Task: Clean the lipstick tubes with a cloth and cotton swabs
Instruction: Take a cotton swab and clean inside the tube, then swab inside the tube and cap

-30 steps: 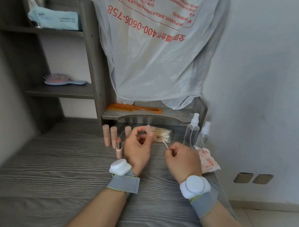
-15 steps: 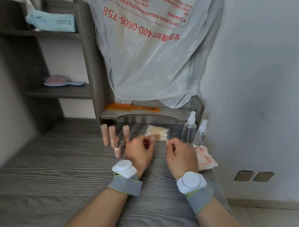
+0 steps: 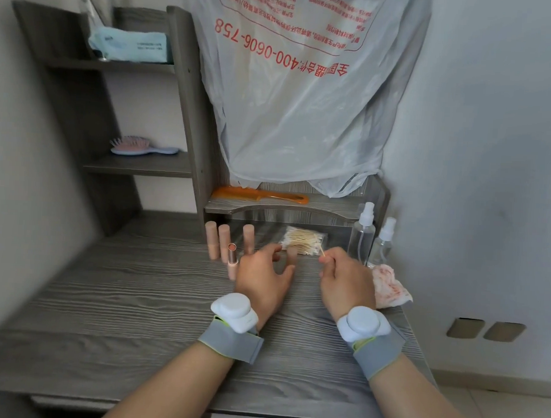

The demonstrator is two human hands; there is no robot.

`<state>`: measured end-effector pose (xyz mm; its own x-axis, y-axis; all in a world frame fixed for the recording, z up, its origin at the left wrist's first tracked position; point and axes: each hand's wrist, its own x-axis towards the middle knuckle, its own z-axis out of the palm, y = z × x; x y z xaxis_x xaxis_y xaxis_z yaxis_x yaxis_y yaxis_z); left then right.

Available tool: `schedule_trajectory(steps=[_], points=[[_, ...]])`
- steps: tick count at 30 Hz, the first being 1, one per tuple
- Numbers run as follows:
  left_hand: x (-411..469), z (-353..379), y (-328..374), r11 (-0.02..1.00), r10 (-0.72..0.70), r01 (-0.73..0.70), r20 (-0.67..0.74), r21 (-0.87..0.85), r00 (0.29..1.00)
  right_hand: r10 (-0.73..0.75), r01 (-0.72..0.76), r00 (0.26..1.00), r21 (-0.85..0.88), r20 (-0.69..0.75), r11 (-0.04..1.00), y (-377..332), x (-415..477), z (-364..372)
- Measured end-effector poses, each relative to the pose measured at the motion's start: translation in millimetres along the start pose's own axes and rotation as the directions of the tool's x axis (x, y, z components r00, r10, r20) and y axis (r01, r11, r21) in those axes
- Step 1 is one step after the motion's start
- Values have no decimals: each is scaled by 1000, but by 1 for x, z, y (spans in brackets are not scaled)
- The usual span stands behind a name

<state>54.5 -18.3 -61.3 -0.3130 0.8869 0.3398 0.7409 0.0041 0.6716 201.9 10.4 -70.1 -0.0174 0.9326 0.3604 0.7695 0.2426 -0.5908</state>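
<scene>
Three capped beige lipstick tubes (image 3: 224, 242) stand at the back of the grey desk (image 3: 137, 297). In front of them stands an uncapped lipstick (image 3: 232, 261), its pink tip showing. My left hand (image 3: 265, 276) hovers low over the desk just right of it, fingers spread and holding nothing. A beige cap (image 3: 292, 255) stands upright on the desk between its thumb and forefinger. My right hand (image 3: 347, 280) pinches a thin cotton swab (image 3: 322, 251) that points up and away. The bag of cotton swabs (image 3: 304, 241) lies behind both hands. A stained white cloth (image 3: 389, 288) lies to the right.
Two clear spray bottles (image 3: 363, 233) stand at the right rear, near the desk's right edge. An orange comb (image 3: 259, 195) lies on the low shelf above the tubes. A large plastic bag (image 3: 298, 89) hangs behind. A hairbrush (image 3: 141, 146) and tissue pack (image 3: 130, 44) sit on the left shelves.
My left hand came down from in front of the swab bag with the cap; the cap now stands on the desk and the fingers have spread. My right hand still holds the swab.
</scene>
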Motion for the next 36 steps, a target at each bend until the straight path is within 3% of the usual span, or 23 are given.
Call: schedule_trajectory(steps=[7,12,16,22,27,32,36], points=[[-17,-36,-17,992,77,-97,-226,-79,971,-4,4,1000,-21,-30,1000,-1,0,-1],[-20,-55,-27,991,-84,48,-297,-125,951,1,-1,1000,-10,-30,1000,-1,0,-1],[-17,-57,-34,977,-185,153,-234,-150,954,-12,12,999,4,-29,1000,-2,0,-1],[-13,-50,-49,983,-180,177,-81,-39,980,-23,24,999,18,-33,1000,-2,-1,-2],[-8,-51,-49,982,-187,186,-45,-22,981,-29,31,999,49,-46,998,-1,0,1],[-4,-44,-38,992,-113,110,-45,-65,993,-43,48,998,85,-54,995,0,1,1],[6,-32,-22,976,-58,57,3,-209,998,-76,83,996,131,-56,988,0,-1,1]])
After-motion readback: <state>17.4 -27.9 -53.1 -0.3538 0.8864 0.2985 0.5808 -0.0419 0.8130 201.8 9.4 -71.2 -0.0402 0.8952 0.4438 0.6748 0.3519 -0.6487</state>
